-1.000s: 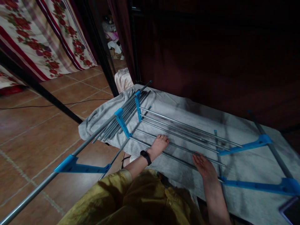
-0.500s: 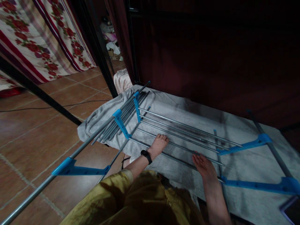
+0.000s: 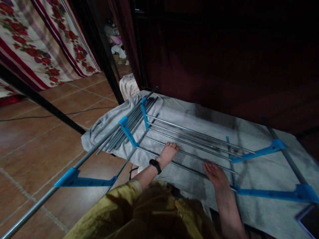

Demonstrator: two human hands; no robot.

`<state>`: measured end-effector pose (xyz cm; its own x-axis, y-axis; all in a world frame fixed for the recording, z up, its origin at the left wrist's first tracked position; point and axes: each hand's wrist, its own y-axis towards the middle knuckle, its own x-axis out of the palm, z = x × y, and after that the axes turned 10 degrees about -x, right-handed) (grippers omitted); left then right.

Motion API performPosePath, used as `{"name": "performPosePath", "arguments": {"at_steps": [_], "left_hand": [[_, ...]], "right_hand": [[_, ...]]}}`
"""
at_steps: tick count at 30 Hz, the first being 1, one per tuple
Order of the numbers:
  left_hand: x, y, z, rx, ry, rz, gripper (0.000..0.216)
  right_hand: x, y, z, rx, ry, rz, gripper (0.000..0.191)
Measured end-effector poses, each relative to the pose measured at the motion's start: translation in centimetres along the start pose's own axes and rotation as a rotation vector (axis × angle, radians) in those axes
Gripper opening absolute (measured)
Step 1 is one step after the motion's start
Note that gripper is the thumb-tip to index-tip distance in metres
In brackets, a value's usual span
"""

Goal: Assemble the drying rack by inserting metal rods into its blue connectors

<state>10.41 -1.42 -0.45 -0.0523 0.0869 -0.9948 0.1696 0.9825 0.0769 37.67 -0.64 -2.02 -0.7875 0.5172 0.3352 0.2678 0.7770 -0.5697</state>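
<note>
Head view: left hand [image 3: 168,153] rests on slim metal rods [image 3: 199,133].

- Your left hand [image 3: 168,152] lies palm down, fingers straight and close together, pointing away from you.
- A black band [image 3: 155,165] circles that wrist, and the left forearm [image 3: 143,177] runs bare out of a yellow sleeve [image 3: 117,202].
- Your right hand [image 3: 215,174] lies flat too, palm down, fingers extended and gripping nothing.
- Your right forearm [image 3: 227,209] is bare and stretched forward. The two hands lie apart.

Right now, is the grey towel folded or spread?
Spread: the grey towel lies flat under the drying rack, bunched at its left edge.
</note>
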Motion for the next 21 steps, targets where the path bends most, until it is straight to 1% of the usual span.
{"name": "performPosePath", "arguments": {"at_steps": [3, 9, 15, 21], "left_hand": [[-0.2, 0.0, 0.0, 0.003, -0.006, -0.019, 0.020], [-0.5, 0.0, -0.1, 0.014, -0.016, -0.035, 0.021], [-0.3, 0.0, 0.0, 0.010, -0.011, -0.014, 0.020], [-0.2, 0.2, 0.1, 0.019, -0.011, -0.038, 0.020]], "right_hand": [[-0.1, 0.1, 0.1, 0.006, 0.009, -0.006, 0.017], [-0.5, 0.6, 0.2, 0.015, 0.041, -0.027, 0.012], [-0.7, 0.9, 0.5, -0.003, 0.039, -0.018, 0.013], [-0.9, 1.1, 0.5, -0.013, 0.014, -0.030, 0.017]]}}
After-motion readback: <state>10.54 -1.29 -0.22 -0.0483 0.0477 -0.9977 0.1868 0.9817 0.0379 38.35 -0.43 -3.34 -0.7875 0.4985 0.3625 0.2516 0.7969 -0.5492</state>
